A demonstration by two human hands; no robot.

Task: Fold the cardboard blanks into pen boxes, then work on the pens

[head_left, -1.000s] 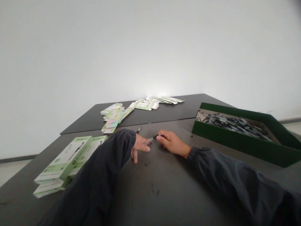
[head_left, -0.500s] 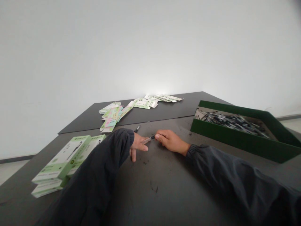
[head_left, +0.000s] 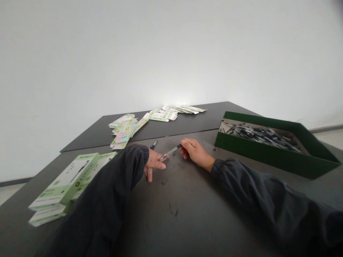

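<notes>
My right hand [head_left: 197, 153] pinches the dark end of a clear-barrelled pen [head_left: 171, 152] between thumb and fingertips. The pen slants down leftward, and its other end overlaps the fingers of my left hand [head_left: 155, 159]. That hand is palm down near the tabletop, its thumb bent toward me. From beyond its far side sticks the dark end of a second pen [head_left: 153, 145]; the rest of this pen is hidden by the hand, which seems to grip it. Further right, many loose pens [head_left: 261, 135] fill an open green box [head_left: 270, 159].
White-and-green pen cartons [head_left: 64, 182] are stacked left of my left sleeve. Flattened cartons [head_left: 124, 132] lie behind them, and more flattened cartons [head_left: 163, 115] spread along the back near the wall. Dark smudges [head_left: 173, 208] mark the grey table [head_left: 187, 221].
My right hand has drawn back slightly rightward and up, and more of its pen now shows between the hands. My left hand stays nearly in place. The whole view has shifted slightly.
</notes>
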